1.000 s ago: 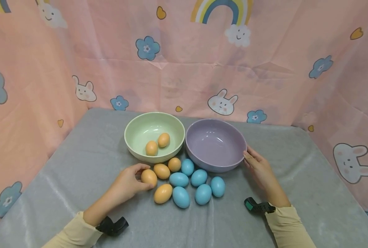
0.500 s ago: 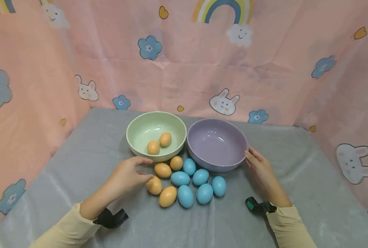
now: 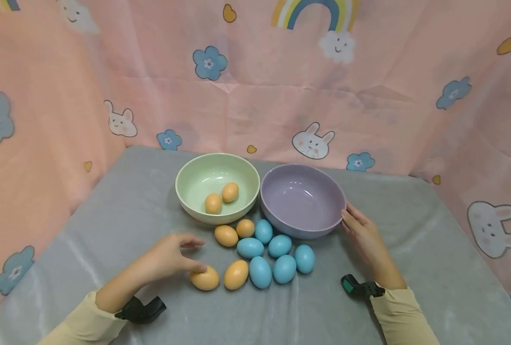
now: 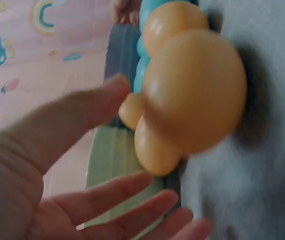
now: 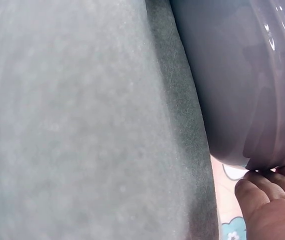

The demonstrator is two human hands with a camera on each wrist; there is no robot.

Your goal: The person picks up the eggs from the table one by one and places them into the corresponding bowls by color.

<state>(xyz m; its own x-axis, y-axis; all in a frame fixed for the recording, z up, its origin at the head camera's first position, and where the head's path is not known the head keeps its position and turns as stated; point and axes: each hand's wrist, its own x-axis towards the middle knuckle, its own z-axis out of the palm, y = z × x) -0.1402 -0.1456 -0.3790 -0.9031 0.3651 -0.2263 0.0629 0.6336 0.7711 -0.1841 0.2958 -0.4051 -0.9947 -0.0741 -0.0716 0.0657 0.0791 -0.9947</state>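
In the head view my left hand (image 3: 171, 256) is spread beside an orange egg (image 3: 205, 279) on the grey cloth, its thumb tip at the egg's upper edge. The left wrist view shows that egg (image 4: 197, 92) large in front of the parted thumb and fingers. My right hand (image 3: 365, 235) touches the right side of a purple bowl (image 3: 302, 223); its fingertips rest against the outer wall in the right wrist view. A green bowl (image 3: 195, 208) at the left holds two orange eggs (image 3: 213, 203). The purple bowl has nothing in it.
Several blue eggs (image 3: 260, 272) lie in a cluster before the bowls. Other orange eggs (image 3: 235, 274) lie left of them, some close to the green bowl. A pink printed cloth (image 3: 255, 110) stands behind and beside the grey-covered table (image 3: 410, 230).
My left hand let go of the orange egg, which rolled nearer to me; the hand followed it down and left. A neighbouring orange egg shifted slightly right. The right hand stays at the purple bowl.
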